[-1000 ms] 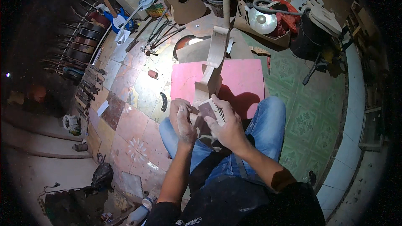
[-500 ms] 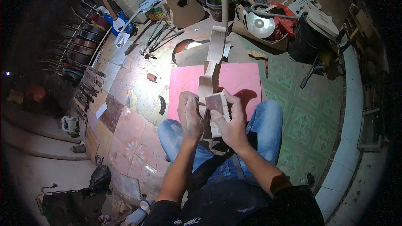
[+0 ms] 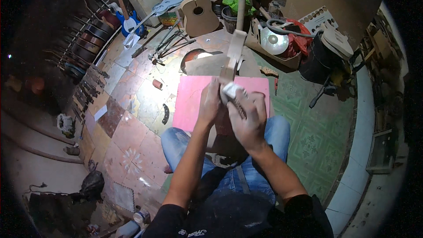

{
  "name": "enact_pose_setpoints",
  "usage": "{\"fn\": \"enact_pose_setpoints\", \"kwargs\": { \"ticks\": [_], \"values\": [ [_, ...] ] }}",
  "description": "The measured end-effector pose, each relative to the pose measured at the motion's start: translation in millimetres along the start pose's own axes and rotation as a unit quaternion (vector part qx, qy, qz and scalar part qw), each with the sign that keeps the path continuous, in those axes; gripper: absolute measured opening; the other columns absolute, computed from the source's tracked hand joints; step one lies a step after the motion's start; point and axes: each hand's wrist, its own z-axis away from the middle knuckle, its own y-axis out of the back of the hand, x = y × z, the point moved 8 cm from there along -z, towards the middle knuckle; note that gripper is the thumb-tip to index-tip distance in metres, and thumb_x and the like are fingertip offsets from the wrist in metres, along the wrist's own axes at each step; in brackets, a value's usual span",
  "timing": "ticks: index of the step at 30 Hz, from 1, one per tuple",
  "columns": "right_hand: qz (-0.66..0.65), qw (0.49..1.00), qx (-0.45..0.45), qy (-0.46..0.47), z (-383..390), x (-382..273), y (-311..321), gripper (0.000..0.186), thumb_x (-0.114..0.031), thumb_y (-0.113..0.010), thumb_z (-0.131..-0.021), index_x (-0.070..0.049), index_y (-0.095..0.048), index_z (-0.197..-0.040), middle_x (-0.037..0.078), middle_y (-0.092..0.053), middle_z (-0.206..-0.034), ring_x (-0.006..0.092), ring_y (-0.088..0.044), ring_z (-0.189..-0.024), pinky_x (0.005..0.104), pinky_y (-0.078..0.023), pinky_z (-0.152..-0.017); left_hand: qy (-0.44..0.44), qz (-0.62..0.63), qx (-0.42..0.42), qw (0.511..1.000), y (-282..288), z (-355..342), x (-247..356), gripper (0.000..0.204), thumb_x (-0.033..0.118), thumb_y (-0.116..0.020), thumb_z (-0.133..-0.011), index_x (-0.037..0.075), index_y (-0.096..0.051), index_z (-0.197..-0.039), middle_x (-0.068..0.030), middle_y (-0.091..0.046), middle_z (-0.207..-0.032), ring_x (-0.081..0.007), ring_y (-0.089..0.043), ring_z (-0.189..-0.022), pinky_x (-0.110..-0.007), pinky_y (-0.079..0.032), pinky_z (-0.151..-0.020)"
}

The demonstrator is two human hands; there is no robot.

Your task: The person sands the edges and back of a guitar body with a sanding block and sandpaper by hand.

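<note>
A pale, bare-wood guitar neck (image 3: 236, 46) points away from me above a pink board (image 3: 188, 105). My left hand (image 3: 209, 105) is closed around the neck's near part, on its left side. In my right hand (image 3: 249, 121) is a small whitish sanding block (image 3: 231, 90) with a ridged edge, gripped between thumb and fingers. The block lies against or very close to the wood, just right of my left hand. Motion smears the right fingers and the block. My hands hide the portion of the neck between them.
Beyond the board lie a sunburst guitar body (image 3: 190, 60) and a brown sheet (image 3: 209, 66). Tools (image 3: 169, 46) and a small brown cylinder (image 3: 157, 83) lie on the left tiles. An acoustic body (image 3: 199, 20) and a pole (image 3: 242, 2) stand behind; a black bucket (image 3: 315, 61) is right.
My right hand has moved the sanding block forward and turned it along the neck. My left hand has shifted slightly forward, and the view has tilted a little.
</note>
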Motion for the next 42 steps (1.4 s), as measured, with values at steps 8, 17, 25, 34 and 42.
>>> {"fn": "enact_pose_setpoints", "kwargs": {
  "ticks": [8, 17, 25, 34, 42],
  "values": [
    [0.072, 0.997, 0.005, 0.030, -10, 24, 0, 0.061, 0.005, -0.084, -0.076, -0.012, -0.060, -0.130, 0.016, -0.061, -0.106, 0.0320, -0.061, -0.089, 0.0424, -0.050, -0.077, 0.020, 0.047, -0.069, 0.996, -28, -38, -9, 0.056, 0.050, -0.033, -0.112, 0.006, -0.066, -0.104, -0.0032, -0.065, -0.085, -0.0129, -0.061, -0.074, -0.029, -0.051, -0.070],
    [0.080, 0.996, 0.028, -0.032, -31, 38, -5, 0.053, 0.003, -0.079, -0.081, -0.014, -0.065, -0.129, 0.012, -0.059, -0.094, 0.0319, -0.058, -0.084, 0.0424, -0.046, -0.072, -0.058, 0.015, 0.044, 0.997, -26, -54, -3, 0.058, 0.045, -0.035, -0.113, -0.001, -0.067, -0.096, -0.0107, -0.067, -0.082, -0.0211, -0.061, -0.075, -0.038, -0.050, -0.075],
    [0.031, 0.994, -0.002, -0.103, -45, 37, 3, 0.055, -0.001, -0.076, -0.082, -0.007, -0.063, -0.135, 0.016, -0.067, -0.110, 0.0358, -0.066, -0.101, 0.0408, -0.053, -0.089, -0.110, -0.128, 0.096, 0.981, -15, -14, 13, 0.048, 0.033, -0.036, -0.111, -0.001, -0.064, -0.090, -0.0150, -0.065, -0.071, -0.0259, -0.063, -0.065, -0.040, -0.050, -0.066],
    [-0.053, 0.983, -0.166, -0.058, -41, 47, -9, 0.051, -0.006, -0.078, -0.084, -0.012, -0.062, -0.132, 0.015, -0.065, -0.114, 0.0356, -0.070, -0.098, 0.0439, -0.058, -0.083, -0.121, -0.080, 0.143, 0.979, 35, 8, 2, 0.031, 0.024, -0.057, -0.099, 0.002, -0.054, -0.077, -0.0062, -0.050, -0.069, -0.0131, -0.048, -0.062, -0.033, -0.042, -0.059],
    [0.046, 0.954, -0.223, 0.193, -13, 67, -58, 0.039, -0.018, -0.078, -0.085, -0.015, -0.066, -0.122, 0.011, -0.067, -0.109, 0.0337, -0.070, -0.099, 0.0437, -0.058, -0.079, -0.173, -0.103, 0.151, 0.968, 48, 5, 10, 0.035, 0.030, -0.052, -0.100, 0.002, -0.052, -0.079, -0.0022, -0.048, -0.067, -0.0118, -0.047, -0.062, -0.031, -0.040, -0.058]
  ]
}}
